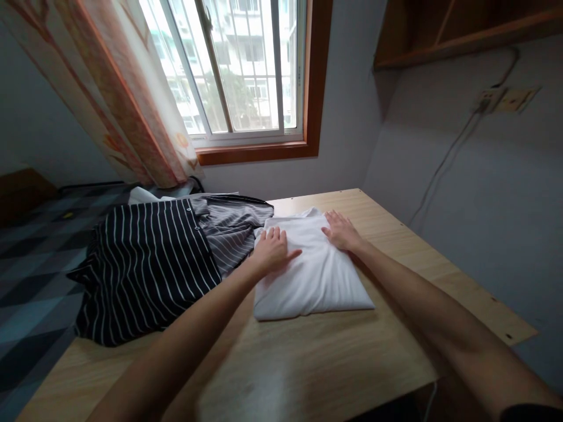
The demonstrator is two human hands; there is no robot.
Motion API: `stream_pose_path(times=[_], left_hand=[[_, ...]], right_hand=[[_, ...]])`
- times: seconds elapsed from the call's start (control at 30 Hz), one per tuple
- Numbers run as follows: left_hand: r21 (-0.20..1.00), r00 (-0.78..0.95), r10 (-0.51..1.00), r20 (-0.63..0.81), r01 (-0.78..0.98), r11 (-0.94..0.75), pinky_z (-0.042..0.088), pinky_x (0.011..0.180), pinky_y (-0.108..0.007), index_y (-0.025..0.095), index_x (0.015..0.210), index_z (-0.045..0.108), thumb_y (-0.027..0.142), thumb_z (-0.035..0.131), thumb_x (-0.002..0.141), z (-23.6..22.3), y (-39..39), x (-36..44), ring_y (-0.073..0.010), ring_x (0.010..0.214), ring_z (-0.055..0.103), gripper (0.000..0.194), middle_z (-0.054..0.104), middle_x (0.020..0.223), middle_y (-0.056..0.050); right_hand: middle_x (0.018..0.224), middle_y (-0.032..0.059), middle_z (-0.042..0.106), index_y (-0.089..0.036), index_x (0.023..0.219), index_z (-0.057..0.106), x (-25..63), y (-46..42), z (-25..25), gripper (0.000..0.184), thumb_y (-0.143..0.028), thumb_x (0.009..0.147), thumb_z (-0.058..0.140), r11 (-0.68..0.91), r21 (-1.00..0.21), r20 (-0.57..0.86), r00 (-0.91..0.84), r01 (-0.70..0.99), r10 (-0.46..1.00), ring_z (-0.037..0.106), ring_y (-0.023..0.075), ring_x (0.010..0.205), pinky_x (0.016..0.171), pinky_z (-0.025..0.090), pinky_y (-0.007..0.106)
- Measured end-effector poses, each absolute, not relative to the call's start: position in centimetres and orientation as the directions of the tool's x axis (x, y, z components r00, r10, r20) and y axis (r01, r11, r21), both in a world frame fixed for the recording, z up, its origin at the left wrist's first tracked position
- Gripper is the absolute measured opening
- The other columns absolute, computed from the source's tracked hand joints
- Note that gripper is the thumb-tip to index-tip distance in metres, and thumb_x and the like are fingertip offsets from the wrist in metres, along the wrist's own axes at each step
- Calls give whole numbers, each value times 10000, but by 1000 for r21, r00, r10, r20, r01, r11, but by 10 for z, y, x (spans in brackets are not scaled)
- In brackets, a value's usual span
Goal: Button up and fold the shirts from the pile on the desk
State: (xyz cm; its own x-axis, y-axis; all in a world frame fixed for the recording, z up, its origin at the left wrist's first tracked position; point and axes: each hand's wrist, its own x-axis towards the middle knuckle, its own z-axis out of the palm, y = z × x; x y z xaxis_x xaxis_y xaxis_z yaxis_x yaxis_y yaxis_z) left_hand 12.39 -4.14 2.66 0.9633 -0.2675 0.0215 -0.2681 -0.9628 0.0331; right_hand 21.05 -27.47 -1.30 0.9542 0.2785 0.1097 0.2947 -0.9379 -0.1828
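Note:
A folded white cloth garment (312,278) lies flat on the wooden table, with light creases across it. My left hand (273,251) rests palm down near its left edge, fingers stretched out and thumb pointing right. On the garment's upper right edge lies my right hand (342,230), also flat with the fingers extended. Neither hand grips the cloth. To the left, a black garment with white stripes (149,264) is heaped partly on the table, its grey striped inside (231,225) showing near my left hand.
The pale wooden table (308,363) reaches toward the window (237,70). Left of it is a checked bed cover (35,264), with a patterned curtain (118,88) above. A cable (444,161) hangs from the socket (505,99) on the right wall, below a wooden shelf (484,44).

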Motion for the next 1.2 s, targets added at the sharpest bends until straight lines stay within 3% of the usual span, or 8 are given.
stream_pose_path(times=[0.13, 0.27, 0.6, 0.77, 0.9, 1.1, 1.2], left_hand=[[79, 883, -464, 62, -468, -880, 158, 1176, -468, 45, 1477, 331, 752, 345, 852, 31, -47, 62, -370, 1460, 198, 944, 270, 1555, -240], [137, 870, -490, -54, -480, -867, 164, 1179, -488, 59, 1517, 254, 762, 357, 838, 13, -38, 32, -355, 1474, 138, 983, 203, 1573, -236], [161, 883, -465, -56, -452, -877, 176, 1178, -510, 96, 1541, 216, 773, 384, 830, -2, -23, 32, -353, 1476, 115, 996, 170, 1579, -224], [173, 882, -466, -72, -449, -876, 196, 1171, -506, 111, 1555, 169, 762, 417, 826, 0, -11, 29, -358, 1477, 107, 1009, 128, 1585, -220], [193, 814, -564, -137, -536, -822, 163, 1173, -541, 154, 1556, 189, 839, 464, 733, 3, 7, 28, -376, 1478, 65, 1106, 92, 1595, -196], [229, 736, -659, -153, -623, -748, 183, 1165, -562, 232, 1556, 199, 833, 517, 709, 6, 36, 19, -389, 1472, 100, 1086, 116, 1603, -146], [239, 730, -668, -145, -629, -740, 196, 1170, -545, 268, 1555, 191, 788, 514, 761, 4, 45, 18, -367, 1470, 139, 1004, 151, 1603, -116]], right_hand=[[1576, 188, 222, -59, 1512, 285, 145, -251, -8, 636, -424, 996, 356, -777, -171, 272, 787, 606, 554, 151, 279, 1472, 1187, 164, 467], [1550, 187, 289, -54, 1498, 323, 93, -234, -20, 646, -463, 999, 345, -602, -204, 213, 636, 772, 742, 195, 273, 1462, 1185, 194, 477], [1563, 159, 256, -120, 1537, 256, 92, -263, -31, 835, -666, 925, 414, -602, -212, 184, 637, 770, 749, 218, 290, 1455, 1182, 203, 493], [1561, 137, 266, -150, 1544, 241, 101, -303, -40, 795, -654, 943, 372, -701, -177, 129, 722, 691, 680, 234, 294, 1449, 1170, 224, 519], [1575, 129, 222, -151, 1547, 220, 101, -331, -38, 761, -613, 960, 365, -739, -186, 44, 757, 647, 652, 207, 292, 1457, 1174, 198, 531], [1589, 150, 149, -157, 1553, 166, 58, -348, -32, 1051, -764, 789, 554, -645, -277, 9, 673, 712, 740, 141, 332, 1466, 1191, 162, 525], [1592, 148, 127, -164, 1556, 126, 39, -353, -38, 1067, -769, 787, 552, -634, -286, 19, 666, 718, 746, 134, 323, 1468, 1195, 170, 511]])
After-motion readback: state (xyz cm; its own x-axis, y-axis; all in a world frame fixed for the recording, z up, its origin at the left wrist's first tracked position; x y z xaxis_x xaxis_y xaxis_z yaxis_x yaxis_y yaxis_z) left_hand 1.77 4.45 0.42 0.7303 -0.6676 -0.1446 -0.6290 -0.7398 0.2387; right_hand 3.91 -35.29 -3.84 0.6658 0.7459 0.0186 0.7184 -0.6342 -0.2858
